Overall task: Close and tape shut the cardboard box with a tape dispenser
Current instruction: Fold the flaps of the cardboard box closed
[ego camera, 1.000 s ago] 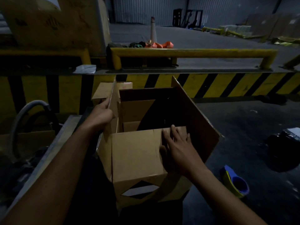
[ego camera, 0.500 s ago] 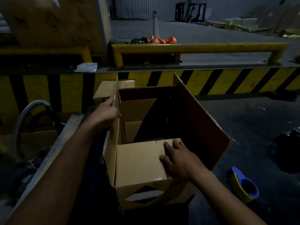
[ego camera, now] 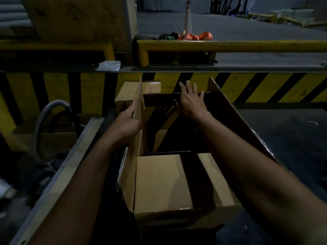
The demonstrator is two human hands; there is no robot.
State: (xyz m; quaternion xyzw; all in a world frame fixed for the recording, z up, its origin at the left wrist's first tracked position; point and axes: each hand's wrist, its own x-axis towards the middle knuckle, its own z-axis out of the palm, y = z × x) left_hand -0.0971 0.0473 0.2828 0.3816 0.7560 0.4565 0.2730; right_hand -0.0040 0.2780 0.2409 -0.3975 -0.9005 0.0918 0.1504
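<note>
A grey hose point(ego camera: 51, 110) was seen at 9 o'clock in the view, well apart from the work. The cardboard box point(ego camera: 177, 214) was placed at the centre of the view with its opening facing up. On the box's 9 o'clock side, the left flap point(ego camera: 139, 103) was stood upright and was gripped along its edge by the left hand point(ego camera: 127, 124), the fingers being curled round the board. At 6 o'clock, the near flap point(ego camera: 159, 179) was already folded flat over the opening. At 12 o'clock, the far flap point(ego camera: 159, 99) was not yet folded down, and the right hand point(ego camera: 191, 101) was laid over its top edge with the fingers straight and spread wide, nothing being clasped. At 3 o'clock, the right flap point(ego camera: 244, 128) was splayed outward. The tape dispenser was not in view. The step in hand was judged to be the folding-in of the far flap. For a sound result, the far flap should be drawn down toward 6 o'clock until level with the near flap, with pressure applied close to the crease so that the board is not buckled. The left flap should be held clear until both short flaps are seated. The long flaps could then be brought to a tight centre seam for taping.
</note>
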